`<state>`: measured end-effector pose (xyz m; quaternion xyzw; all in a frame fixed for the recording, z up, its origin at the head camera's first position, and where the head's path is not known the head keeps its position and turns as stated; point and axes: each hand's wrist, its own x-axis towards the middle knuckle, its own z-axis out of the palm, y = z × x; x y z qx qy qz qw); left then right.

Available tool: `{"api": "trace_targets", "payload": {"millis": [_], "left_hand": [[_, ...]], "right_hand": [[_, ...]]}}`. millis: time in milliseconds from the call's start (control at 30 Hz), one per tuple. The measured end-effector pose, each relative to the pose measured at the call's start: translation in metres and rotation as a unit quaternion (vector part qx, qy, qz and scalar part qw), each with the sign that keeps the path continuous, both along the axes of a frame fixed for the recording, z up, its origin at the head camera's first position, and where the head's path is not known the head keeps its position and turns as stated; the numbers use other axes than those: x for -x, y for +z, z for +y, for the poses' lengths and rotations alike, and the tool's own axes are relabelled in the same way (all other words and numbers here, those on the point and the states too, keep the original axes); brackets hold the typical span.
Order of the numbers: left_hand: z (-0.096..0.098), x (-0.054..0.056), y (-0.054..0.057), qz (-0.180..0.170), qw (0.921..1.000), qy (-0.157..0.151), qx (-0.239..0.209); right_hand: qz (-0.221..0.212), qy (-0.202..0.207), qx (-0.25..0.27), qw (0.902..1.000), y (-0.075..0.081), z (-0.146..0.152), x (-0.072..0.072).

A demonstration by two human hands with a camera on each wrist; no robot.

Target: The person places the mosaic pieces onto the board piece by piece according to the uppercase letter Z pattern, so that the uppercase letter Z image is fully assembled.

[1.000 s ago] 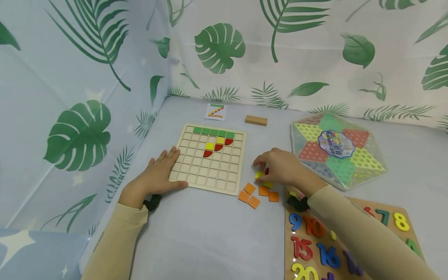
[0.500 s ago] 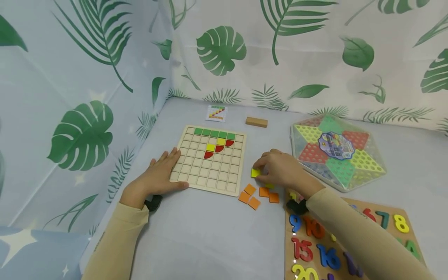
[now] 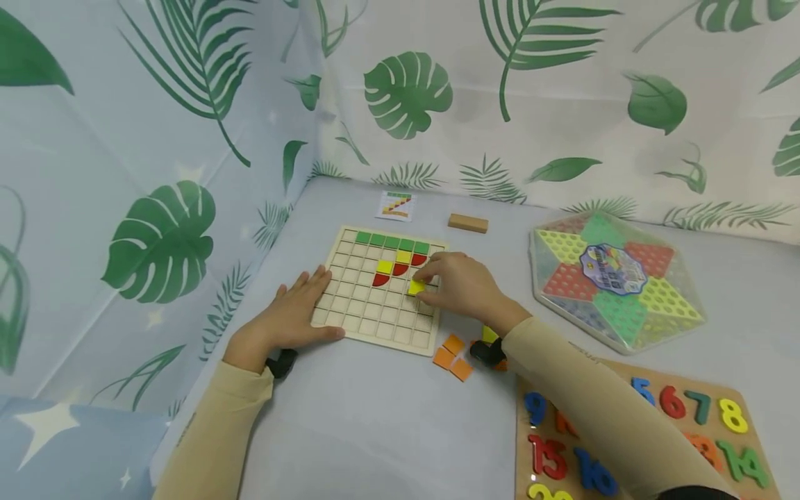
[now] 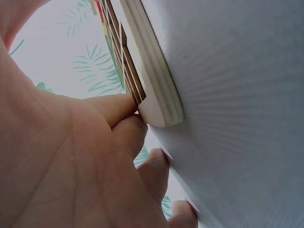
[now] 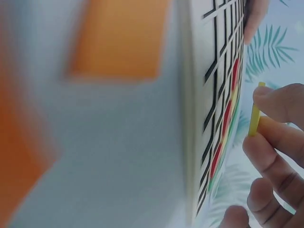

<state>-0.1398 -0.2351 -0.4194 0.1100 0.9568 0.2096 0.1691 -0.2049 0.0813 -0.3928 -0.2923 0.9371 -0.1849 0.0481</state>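
Right hand: [image 3: 465, 281] thumb and fingertips clamped on a thin yellow tile [image 3: 415, 287], the other fingers curled below.
Held tile: above the right side of the board [image 3: 359, 305], just off its surface in the right wrist view.
Left hand: [image 3: 287, 319] fingers apart, touching the board's left edge, thumb at its near left corner.
On the board: five green tiles [image 3: 392, 242] along the far row; nearer, two yellow squares [image 3: 385, 267] and three red quarter-rounds [image 3: 400, 269] on a slant.
Near right corner of the board: orange tiles [image 3: 444, 357], with another yellow square [image 3: 490, 335] partly under the right wrist.
Beyond the board: a pattern card [image 3: 396, 205] and, farther right, a wooden block [image 3: 468, 223].
Right of the board: a star game box [image 3: 619, 278]; nearer, a number puzzle [image 3: 714, 414].
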Motion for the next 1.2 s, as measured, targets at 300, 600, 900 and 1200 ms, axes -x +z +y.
{"api": "trace_targets", "payload": {"millis": [300, 600, 900, 1200], "left_hand": [[0.005, 0.001, 0.002, -0.003, 1.0000, -0.002, 0.006], [0.004, 0.002, 0.005, 0.003, 0.9999, -0.006, 0.009], [0.002, 0.001, 0.005, -0.003, 1.0000, -0.003, 0.005], [-0.002, 0.000, 0.002, -0.006, 1.0000, 0.002, 0.005]], "right_hand": [[0.034, 0.022, -0.004, 0.9992, -0.005, -0.046, 0.018], [0.020, 0.023, -0.040, 0.9988, -0.004, -0.078, 0.027], [0.029, 0.024, -0.070, 0.9968, -0.005, -0.091, 0.029], [0.026, 0.030, -0.067, 0.9969, -0.012, -0.101, 0.032]]}}
